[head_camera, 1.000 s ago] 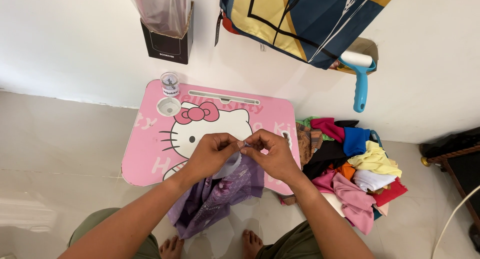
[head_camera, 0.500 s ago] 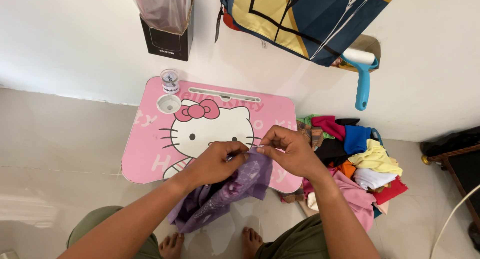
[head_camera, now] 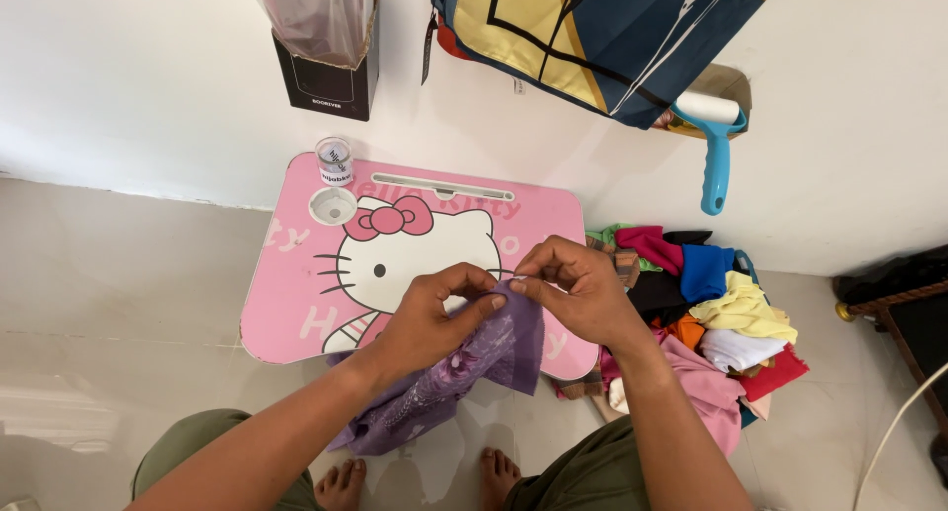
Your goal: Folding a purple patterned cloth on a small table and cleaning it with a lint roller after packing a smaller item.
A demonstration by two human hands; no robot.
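A person looks down at a small pink lap table [head_camera: 296,294] printed with a cartoon cat face, which stands on a pale tiled floor against a white wall. Both bare hands meet above the near edge of this table. The left hand [head_camera: 430,318] is closed around a bunched piece of purple patterned cloth [head_camera: 464,373], thumb pressed on top of the fabric. The right hand [head_camera: 583,294] pinches the top edge of the same cloth between thumb and fingertips, right beside the left hand's thumb; whether it also holds something small there cannot be told. The cloth hangs from the hands over the table's near edge toward the person's bare feet.

At the table's far left corner stands a small clear jar [head_camera: 335,160], and just in front of it lies a round white lid [head_camera: 334,207]. To the right of the table, on the floor, lies a heap of fabric scraps [head_camera: 711,314] in pink, yellow, blue, black, orange, red and white. On the wall beyond the table hang a dark box holding clear plastic [head_camera: 326,62], a blue and yellow bag [head_camera: 592,37], and a blue-handled lint roller [head_camera: 713,151].
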